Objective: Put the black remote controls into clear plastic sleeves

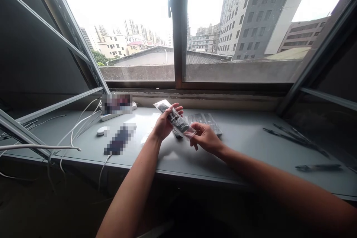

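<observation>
Above the grey tabletop I hold a clear plastic bag (178, 121) with a long dark item inside, too unclear to name. My left hand (165, 123) is closed around its upper part, palm up, with the thumb across the top and the fingers underneath. At the lower right end, my right hand (205, 137) pinches the loose plastic between thumb and fingers. Below the bag, partly hidden, lies a dark object (177, 134) with small light marks. Behind my right hand, several dark flat items (208, 119) in clear wrapping lie side by side.
To the left are a white power strip (118, 112) with cables, a small white rounded case (102, 131) and a blurred-out phone-like device (119, 142). Dark pen-like tools (318, 167) lie at the right. Metal frames flank the grey table (240, 163), with a window behind.
</observation>
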`<state>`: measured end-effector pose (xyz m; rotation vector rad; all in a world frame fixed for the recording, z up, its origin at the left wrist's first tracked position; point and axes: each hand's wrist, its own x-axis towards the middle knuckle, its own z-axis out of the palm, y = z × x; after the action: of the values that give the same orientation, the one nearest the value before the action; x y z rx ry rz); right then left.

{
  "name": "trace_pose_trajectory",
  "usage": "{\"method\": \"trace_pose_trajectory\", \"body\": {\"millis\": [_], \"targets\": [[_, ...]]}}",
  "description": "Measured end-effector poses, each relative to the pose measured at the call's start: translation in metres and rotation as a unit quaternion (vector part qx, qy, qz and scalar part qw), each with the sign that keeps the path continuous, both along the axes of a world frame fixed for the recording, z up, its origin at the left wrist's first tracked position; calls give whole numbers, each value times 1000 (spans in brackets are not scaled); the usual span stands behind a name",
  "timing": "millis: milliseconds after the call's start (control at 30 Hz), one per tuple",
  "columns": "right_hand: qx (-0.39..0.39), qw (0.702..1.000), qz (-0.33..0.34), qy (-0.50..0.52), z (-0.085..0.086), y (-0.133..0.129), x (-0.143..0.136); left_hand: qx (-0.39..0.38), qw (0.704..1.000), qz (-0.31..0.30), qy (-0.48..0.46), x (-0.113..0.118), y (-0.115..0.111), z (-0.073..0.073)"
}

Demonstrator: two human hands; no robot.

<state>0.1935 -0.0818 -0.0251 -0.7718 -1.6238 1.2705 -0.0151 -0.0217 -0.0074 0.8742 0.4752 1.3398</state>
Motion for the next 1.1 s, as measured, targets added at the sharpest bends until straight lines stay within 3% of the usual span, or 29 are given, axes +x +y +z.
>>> {"method": "trace_pose_trajectory", "body": {"millis": [133, 267, 367, 500, 667, 767, 867, 1000, 1100], "targets": [[5, 1000, 8, 15, -3, -1, -3, -17, 994, -86, 73, 4, -6, 0], [20, 999, 28, -35, -3, -2, -3, -8, 978, -145, 151, 6, -11, 1], [17, 999, 25, -32, -1, -3, -2, 5, 987, -93, 131, 5, -7, 0], [27, 999, -16, -27, 3, -4, 1, -23, 995, 66, 72, 2, 6, -5], [30, 998, -49, -25, 4, -4, 2, -58, 988, 113, 89, -2, 18, -12], [-13, 999, 21, 26, 6, -3, 2, -49, 985, 153, 66, -6, 22, -13], [-127, 976, 134, 119, 11, -1, 2, -43, 979, 199, 28, -10, 23, -11], [-232, 938, 194, 168, 14, 2, 4, -2, 984, 161, 72, -9, 17, -6], [-248, 943, 191, 115, 11, 2, 4, 44, 983, 99, 150, -2, 9, -5]]}}
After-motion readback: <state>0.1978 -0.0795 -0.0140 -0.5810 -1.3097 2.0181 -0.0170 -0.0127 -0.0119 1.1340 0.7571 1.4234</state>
